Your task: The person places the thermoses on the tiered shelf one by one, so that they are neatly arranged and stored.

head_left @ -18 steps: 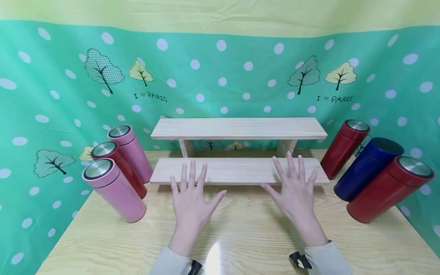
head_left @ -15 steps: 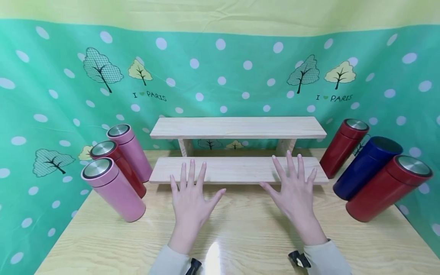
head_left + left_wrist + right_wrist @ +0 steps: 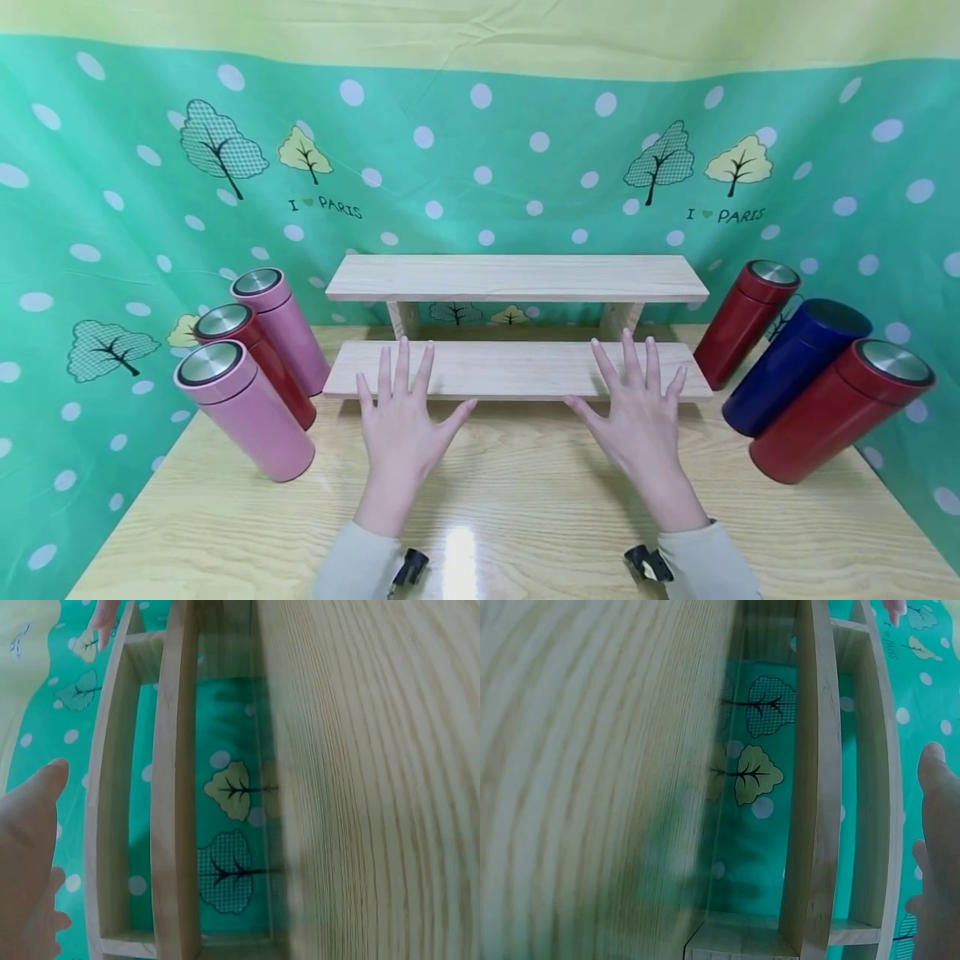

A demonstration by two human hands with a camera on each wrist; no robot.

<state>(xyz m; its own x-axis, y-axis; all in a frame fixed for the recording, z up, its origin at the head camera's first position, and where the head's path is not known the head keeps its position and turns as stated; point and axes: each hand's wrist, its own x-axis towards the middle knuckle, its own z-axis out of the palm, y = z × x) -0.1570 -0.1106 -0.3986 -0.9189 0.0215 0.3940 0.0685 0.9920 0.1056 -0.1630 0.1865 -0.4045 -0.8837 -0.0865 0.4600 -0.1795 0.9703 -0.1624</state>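
My left hand (image 3: pixel 401 433) is spread, palm down, in front of a two-tier wooden shelf (image 3: pixel 517 371). Its fingertips overlap the lower board in the head view, and nothing is in it. To the right, my right hand (image 3: pixel 637 421) is spread the same way over that board's right part, also holding nothing. On the left stand a front pink thermos (image 3: pixel 251 417), a red thermos (image 3: pixel 273 367) and a rear pink thermos (image 3: pixel 288 333). Right of the shelf stand a dark red thermos (image 3: pixel 742 329), a blue thermos (image 3: pixel 791 371) and a larger-looking red thermos (image 3: pixel 832 417).
The shelf's upper board (image 3: pixel 517 279) sits farther back and higher, near the green dotted curtain (image 3: pixel 510 200). That curtain also closes off both sides. The light wooden table (image 3: pixel 525 500) extends in front of the shelf.
My left hand has shifted slightly left, its fingers still spread. The right hand stays nearly in place over the board. The whole head view has drifted a little.
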